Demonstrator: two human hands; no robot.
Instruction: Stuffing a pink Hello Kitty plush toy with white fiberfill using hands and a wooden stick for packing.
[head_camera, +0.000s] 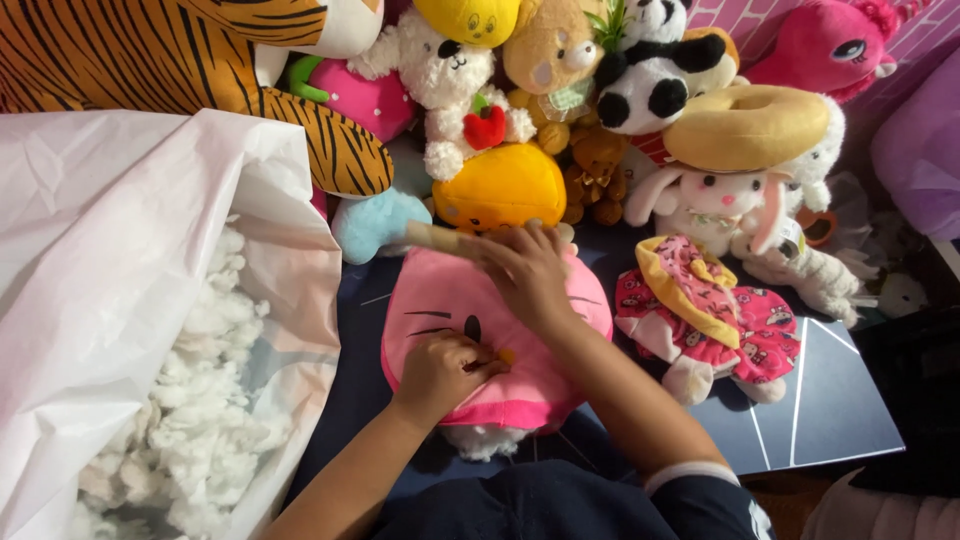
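Pink plush cushion (450, 340) with a stitched cat face lay on the dark blue table (830, 400), straight in front of the person and between the two forearms. White stuffing (482, 440) bulged from its lower edge.

From the head camera, the left hand (440, 372) rested on the cushion's front near the face, its fingers (478, 358) curled tight and pinching the pink fabric beside a small yellow patch. The right hand (525, 275) lay across the cushion's top edge, and its fingers (500, 250) were wrapped around a pale wooden stick (440, 238) that pointed left, just under an orange plush toy (500, 187).

To the left, a large white plastic bag (110, 270) stood open, with loose white fibre filling (200, 400) inside it. Right of the cushion lay a doll in pink patterned clothing (715, 315). Behind it, soft toys were piled close together: a striped tiger (170, 60), a white bear with a red heart (450, 80), a panda (650, 80), a white rabbit under a tan ring-shaped cushion (745, 125), and a pink plush unicorn (830, 45) at the far right.
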